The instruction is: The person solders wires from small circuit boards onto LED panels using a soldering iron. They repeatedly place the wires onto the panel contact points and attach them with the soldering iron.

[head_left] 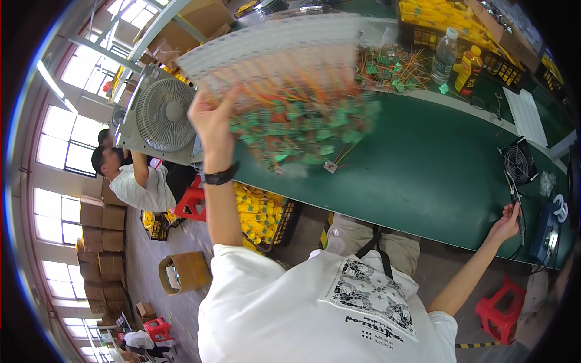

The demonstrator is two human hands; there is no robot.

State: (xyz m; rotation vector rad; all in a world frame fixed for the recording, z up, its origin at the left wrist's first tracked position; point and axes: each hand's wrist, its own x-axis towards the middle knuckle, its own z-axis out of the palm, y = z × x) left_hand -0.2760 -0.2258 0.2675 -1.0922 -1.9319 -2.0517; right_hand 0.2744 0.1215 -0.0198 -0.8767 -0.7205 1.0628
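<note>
My left hand point(213, 118) is raised at the left of the bench, its fingers closed on the near-left edge of a white ridged panel point(284, 51). Motion blurs the panel. Rows of orange and red wires run from it to many small green circuit boards point(290, 130), and some of these overlap the bench behind. Far to the right, my right hand point(507, 224) is closed around a thin soldering iron point(518, 209) with a black cable. Between the hands, a small pale board point(330, 166) with red and yellow wires lies on the green bench top point(411, 163).
A blue soldering station point(546, 233) and a black fan point(518, 162) stand at the right. Along the back are a wire pile point(396, 66), a clear bottle point(445, 55) and a yellow bottle point(468, 69). A large grey fan point(166, 115) and a seated person point(142, 184) are left.
</note>
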